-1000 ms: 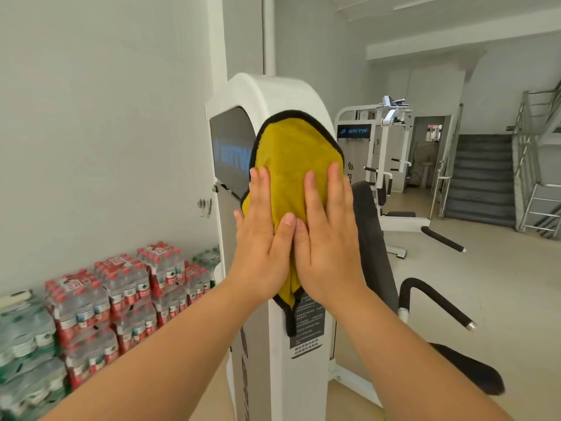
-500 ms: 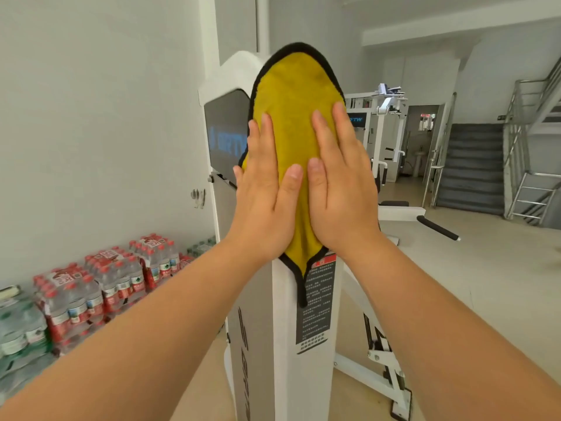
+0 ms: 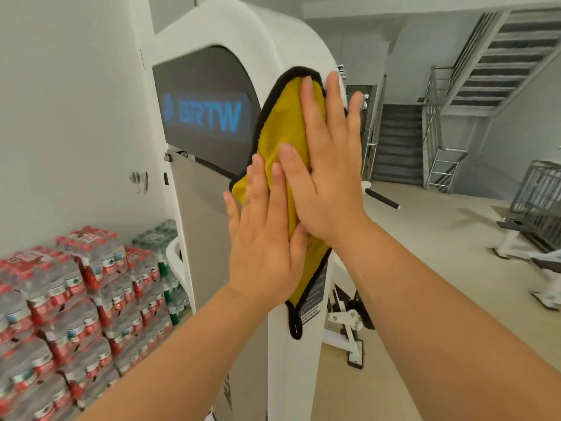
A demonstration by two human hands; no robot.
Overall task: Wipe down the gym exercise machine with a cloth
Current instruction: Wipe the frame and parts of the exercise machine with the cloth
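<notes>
A tall white exercise machine [image 3: 273, 38] with a rounded top fills the middle of the view. Its dark side panel [image 3: 206, 113] carries blue lettering. A yellow cloth [image 3: 282, 129] with a black hem lies flat against the machine's front edge. My right hand [image 3: 328, 165] presses the upper part of the cloth with straight fingers. My left hand [image 3: 264, 238] presses the lower part, fingers flat, slightly under the right hand's thumb. A black corner of the cloth hangs below my wrists.
Stacked packs of water bottles [image 3: 69, 302] stand at the lower left against the white wall [image 3: 66, 101]. A grey staircase [image 3: 397, 141] and metal railings [image 3: 440, 147] are at the back right. Another machine's frame [image 3: 534, 232] sits at the right on the beige floor.
Both hands slid the cloth up to the machine's top and have come back down its front edge. My right hand now sits higher than my left. The view has moved closer and to the left.
</notes>
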